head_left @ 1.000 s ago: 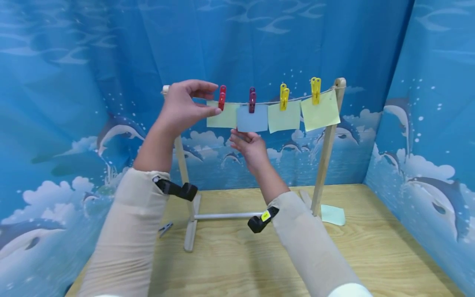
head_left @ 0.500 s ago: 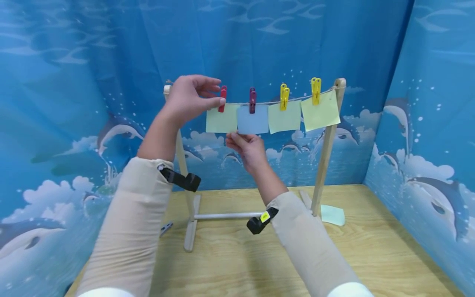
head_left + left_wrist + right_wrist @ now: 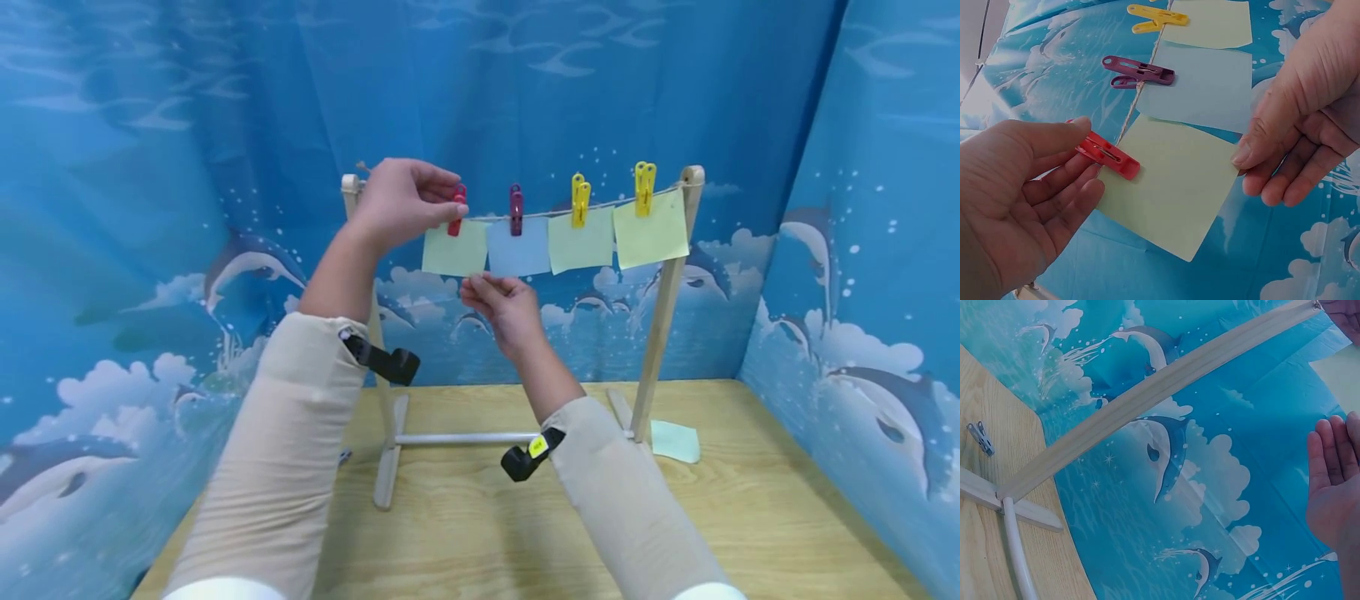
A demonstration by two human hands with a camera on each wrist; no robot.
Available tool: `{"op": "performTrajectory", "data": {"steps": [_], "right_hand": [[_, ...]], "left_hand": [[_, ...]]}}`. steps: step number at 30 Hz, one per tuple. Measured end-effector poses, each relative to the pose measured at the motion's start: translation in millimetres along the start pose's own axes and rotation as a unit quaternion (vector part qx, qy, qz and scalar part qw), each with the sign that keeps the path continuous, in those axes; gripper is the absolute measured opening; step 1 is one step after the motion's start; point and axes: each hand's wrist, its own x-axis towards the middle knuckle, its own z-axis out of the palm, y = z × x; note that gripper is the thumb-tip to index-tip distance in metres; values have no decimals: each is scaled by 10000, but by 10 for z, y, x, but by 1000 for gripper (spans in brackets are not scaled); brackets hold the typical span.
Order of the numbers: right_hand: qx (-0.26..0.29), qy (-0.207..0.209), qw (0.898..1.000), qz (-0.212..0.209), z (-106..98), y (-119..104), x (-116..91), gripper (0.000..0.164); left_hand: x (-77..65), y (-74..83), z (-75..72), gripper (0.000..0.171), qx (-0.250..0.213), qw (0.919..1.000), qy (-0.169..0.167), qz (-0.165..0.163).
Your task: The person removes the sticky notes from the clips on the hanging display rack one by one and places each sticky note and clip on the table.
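My left hand [image 3: 401,200] pinches the handles of a red clothespin [image 3: 1125,167] between thumb and fingers. The clothespin sits over the string, on the top edge of a pale green paper square [image 3: 1166,194], the leftmost on the line. At that square's lower right corner, my right hand [image 3: 513,317] pinches the paper between thumb and fingers, palm turned up. Beside it hangs a light blue square [image 3: 519,252] under a purple clothespin [image 3: 516,208]. Further right, two more greenish squares hang from yellow clothespins [image 3: 581,200].
The string [image 3: 622,201] runs between wooden posts [image 3: 660,329] standing on the wood-grain table [image 3: 465,533]. A white bar [image 3: 468,438] joins the feet. One grey clothespin [image 3: 982,439] lies by the left foot, and a loose pale green paper [image 3: 675,442] by the right post.
My left hand has moved right, its fingers closing in on the red clothespin's handles. My right hand has dropped slightly, staying at the paper's lower corner. The head view has shifted a little.
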Motion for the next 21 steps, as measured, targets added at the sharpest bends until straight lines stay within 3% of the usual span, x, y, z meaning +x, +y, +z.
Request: {"op": "performTrajectory", "data": {"steps": [6,13,21], "right_hand": [[-55,21,10000,-13,9,-7,-15,9],[-115,-28,9999,-3,9,-49,0,16],[-592,39,9971,468,-24,116,-79,13]], "left_hand": [[-42,-12,-14,37,112,9994,183,289],[-93,53,-61,27,204,9933,852,759],[-164,-79,-84,25,-321,9806,1623,1050]]}}
